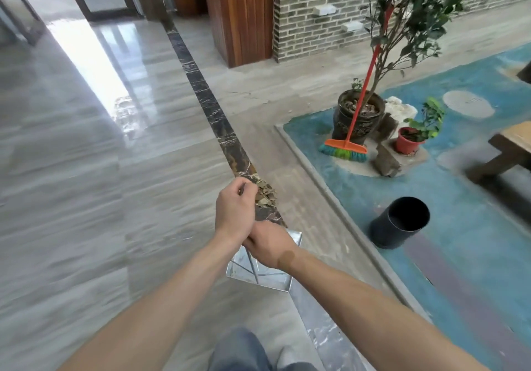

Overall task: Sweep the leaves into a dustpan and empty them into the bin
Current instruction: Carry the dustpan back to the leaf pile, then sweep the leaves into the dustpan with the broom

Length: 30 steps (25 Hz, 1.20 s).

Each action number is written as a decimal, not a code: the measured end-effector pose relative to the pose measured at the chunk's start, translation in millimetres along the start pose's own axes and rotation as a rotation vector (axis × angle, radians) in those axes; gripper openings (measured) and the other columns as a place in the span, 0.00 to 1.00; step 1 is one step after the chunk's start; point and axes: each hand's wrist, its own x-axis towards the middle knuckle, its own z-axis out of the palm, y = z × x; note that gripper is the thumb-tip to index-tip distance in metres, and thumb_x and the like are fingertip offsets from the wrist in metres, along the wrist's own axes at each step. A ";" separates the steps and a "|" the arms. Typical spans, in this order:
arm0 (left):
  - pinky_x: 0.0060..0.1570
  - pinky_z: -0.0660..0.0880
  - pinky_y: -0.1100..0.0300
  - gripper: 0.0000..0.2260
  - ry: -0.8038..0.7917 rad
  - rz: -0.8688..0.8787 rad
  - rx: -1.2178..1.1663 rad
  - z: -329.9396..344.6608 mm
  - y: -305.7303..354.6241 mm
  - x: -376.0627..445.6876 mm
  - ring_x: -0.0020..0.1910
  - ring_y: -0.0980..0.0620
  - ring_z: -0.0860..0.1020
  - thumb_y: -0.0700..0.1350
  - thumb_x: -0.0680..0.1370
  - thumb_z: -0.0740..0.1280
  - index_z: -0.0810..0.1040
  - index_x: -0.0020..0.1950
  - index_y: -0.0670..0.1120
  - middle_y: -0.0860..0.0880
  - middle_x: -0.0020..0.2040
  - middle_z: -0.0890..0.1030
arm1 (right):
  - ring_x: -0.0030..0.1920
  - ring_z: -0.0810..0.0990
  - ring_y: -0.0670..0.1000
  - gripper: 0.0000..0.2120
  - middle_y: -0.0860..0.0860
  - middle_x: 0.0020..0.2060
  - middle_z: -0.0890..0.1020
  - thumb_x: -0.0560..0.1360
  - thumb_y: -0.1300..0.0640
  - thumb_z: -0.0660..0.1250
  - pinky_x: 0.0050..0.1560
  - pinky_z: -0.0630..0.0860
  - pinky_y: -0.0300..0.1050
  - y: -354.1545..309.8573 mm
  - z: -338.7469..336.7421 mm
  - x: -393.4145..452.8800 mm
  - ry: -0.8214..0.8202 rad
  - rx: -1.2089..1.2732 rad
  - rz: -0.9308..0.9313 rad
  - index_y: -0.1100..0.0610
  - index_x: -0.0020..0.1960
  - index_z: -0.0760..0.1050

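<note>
Both hands, left hand [235, 212] and right hand [270, 245], closed on dustpan [260, 277] handle. Leaves [265, 195] unswept, just beyond; broom [344, 149] parked far right; bin [399, 222] empty, right.

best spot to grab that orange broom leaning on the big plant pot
Grip the broom on its bare orange handle above the rim of the dark pot, coming from the open tiled side on its left. The handle leans up into the tree's branches, so higher up is cluttered, and the bristle head rests on the floor.
</note>
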 end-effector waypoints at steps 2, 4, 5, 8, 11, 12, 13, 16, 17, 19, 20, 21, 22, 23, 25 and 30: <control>0.30 0.62 0.54 0.09 0.028 -0.020 0.002 18.2 -1.9 50.5 0.26 0.52 0.62 0.49 0.68 0.59 0.68 0.28 0.49 0.54 0.23 0.65 | 0.32 0.65 0.54 0.11 0.58 0.35 0.82 0.74 0.47 0.52 0.28 0.54 0.43 28.5 -13.0 45.9 -0.015 -0.013 -0.018 0.46 0.34 0.60; 0.31 0.63 0.54 0.10 0.043 -0.039 -0.001 37.2 -5.8 101.1 0.26 0.52 0.63 0.48 0.69 0.59 0.68 0.27 0.51 0.54 0.22 0.66 | 0.32 0.66 0.54 0.10 0.59 0.34 0.81 0.73 0.45 0.51 0.30 0.58 0.43 57.8 -22.8 93.0 -0.053 -0.015 -0.026 0.47 0.34 0.60; 0.31 0.63 0.54 0.10 0.049 -0.048 -0.003 49.4 -10.5 130.9 0.26 0.52 0.63 0.48 0.69 0.59 0.69 0.26 0.52 0.54 0.22 0.66 | 0.31 0.66 0.54 0.12 0.58 0.33 0.79 0.72 0.44 0.49 0.30 0.58 0.44 74.6 -27.3 120.2 -0.083 -0.018 -0.014 0.49 0.33 0.58; 0.30 0.63 0.54 0.09 0.038 -0.073 -0.007 75.1 -20.3 201.1 0.26 0.53 0.64 0.49 0.68 0.59 0.70 0.27 0.52 0.54 0.21 0.67 | 0.29 0.65 0.55 0.14 0.57 0.29 0.75 0.69 0.44 0.49 0.26 0.53 0.43 109.6 -42.8 183.7 -0.156 -0.022 0.044 0.52 0.29 0.57; 0.31 0.64 0.55 0.09 0.021 -0.111 0.025 102.9 -34.2 273.1 0.27 0.52 0.64 0.50 0.69 0.58 0.69 0.29 0.51 0.54 0.22 0.68 | 0.32 0.72 0.60 0.14 0.61 0.36 0.81 0.70 0.46 0.51 0.30 0.61 0.45 151.6 -50.3 249.4 -0.240 -0.008 0.143 0.54 0.31 0.64; 0.31 0.63 0.58 0.10 0.011 -0.119 0.031 111.9 -39.3 290.2 0.27 0.54 0.64 0.50 0.69 0.58 0.69 0.29 0.50 0.55 0.22 0.68 | 0.35 0.75 0.62 0.14 0.62 0.37 0.81 0.72 0.48 0.53 0.32 0.64 0.46 164.7 -51.3 265.6 -0.281 0.000 0.170 0.55 0.33 0.67; 0.29 0.63 0.61 0.10 0.003 -0.133 0.044 120.5 -45.3 305.4 0.27 0.55 0.64 0.50 0.70 0.58 0.69 0.29 0.50 0.55 0.23 0.68 | 0.38 0.77 0.63 0.13 0.63 0.39 0.82 0.74 0.51 0.54 0.34 0.66 0.47 177.8 -50.2 281.4 -0.328 0.010 0.188 0.56 0.34 0.69; 0.30 0.62 0.62 0.09 -0.011 -0.184 0.080 143.5 -64.7 344.4 0.28 0.56 0.66 0.48 0.70 0.59 0.69 0.29 0.51 0.55 0.24 0.70 | 0.39 0.75 0.59 0.12 0.60 0.43 0.83 0.77 0.50 0.58 0.34 0.64 0.45 216.1 -53.2 323.0 -0.508 0.017 0.193 0.56 0.42 0.75; 0.31 0.63 0.60 0.08 -0.003 -0.201 0.096 147.9 -72.4 353.8 0.28 0.56 0.66 0.47 0.70 0.59 0.69 0.30 0.51 0.54 0.25 0.70 | 0.40 0.74 0.56 0.14 0.57 0.45 0.83 0.78 0.47 0.59 0.35 0.65 0.46 230.4 -56.9 334.5 -0.562 0.017 0.182 0.55 0.46 0.77; 0.33 0.65 0.56 0.09 0.013 -0.257 0.121 162.3 -91.1 376.7 0.29 0.53 0.67 0.43 0.72 0.61 0.71 0.32 0.48 0.53 0.26 0.69 | 0.47 0.77 0.56 0.17 0.53 0.50 0.83 0.77 0.41 0.59 0.44 0.72 0.48 278.5 -72.2 365.6 -0.610 -0.002 0.194 0.51 0.54 0.78; 0.33 0.65 0.55 0.09 0.021 -0.282 0.119 166.1 -99.9 384.9 0.29 0.53 0.67 0.41 0.73 0.62 0.72 0.32 0.47 0.53 0.26 0.69 | 0.52 0.78 0.56 0.17 0.53 0.53 0.83 0.78 0.41 0.59 0.49 0.74 0.48 306.8 -83.9 381.0 -0.602 -0.028 0.209 0.50 0.57 0.78; 0.33 0.64 0.55 0.10 0.028 -0.314 0.103 171.7 -108.9 393.4 0.29 0.55 0.66 0.41 0.73 0.62 0.72 0.32 0.48 0.54 0.26 0.70 | 0.55 0.79 0.56 0.17 0.53 0.55 0.83 0.78 0.42 0.60 0.53 0.74 0.48 342.5 -100.2 398.3 -0.579 -0.060 0.236 0.50 0.59 0.78; 0.32 0.63 0.56 0.09 0.039 -0.352 0.076 175.8 -116.7 401.2 0.28 0.55 0.65 0.42 0.72 0.62 0.73 0.31 0.48 0.55 0.26 0.70 | 0.57 0.79 0.57 0.16 0.54 0.56 0.82 0.78 0.44 0.60 0.53 0.74 0.47 380.8 -119.8 416.8 -0.543 -0.109 0.281 0.51 0.60 0.78; 0.30 0.62 0.58 0.09 0.047 -0.386 0.051 180.9 -123.8 409.4 0.27 0.55 0.64 0.42 0.72 0.62 0.73 0.31 0.49 0.55 0.26 0.69 | 0.58 0.79 0.57 0.15 0.55 0.57 0.82 0.78 0.46 0.60 0.54 0.74 0.47 422.8 -142.4 435.6 -0.499 -0.180 0.337 0.51 0.60 0.77; 0.28 0.59 0.61 0.11 0.067 -0.441 0.049 195.8 -142.4 422.6 0.28 0.53 0.63 0.39 0.74 0.63 0.74 0.32 0.49 0.55 0.25 0.68 | 0.58 0.79 0.59 0.15 0.57 0.57 0.81 0.76 0.52 0.59 0.55 0.75 0.49 511.2 -191.8 476.2 -0.412 -0.367 0.421 0.52 0.58 0.78; 0.25 0.55 0.65 0.07 0.106 -0.553 0.116 234.4 -181.0 452.1 0.29 0.50 0.62 0.41 0.73 0.62 0.73 0.34 0.47 0.55 0.26 0.66 | 0.58 0.76 0.63 0.16 0.59 0.57 0.78 0.75 0.57 0.59 0.52 0.74 0.55 680.4 -294.5 565.0 -0.296 -0.737 0.449 0.57 0.61 0.74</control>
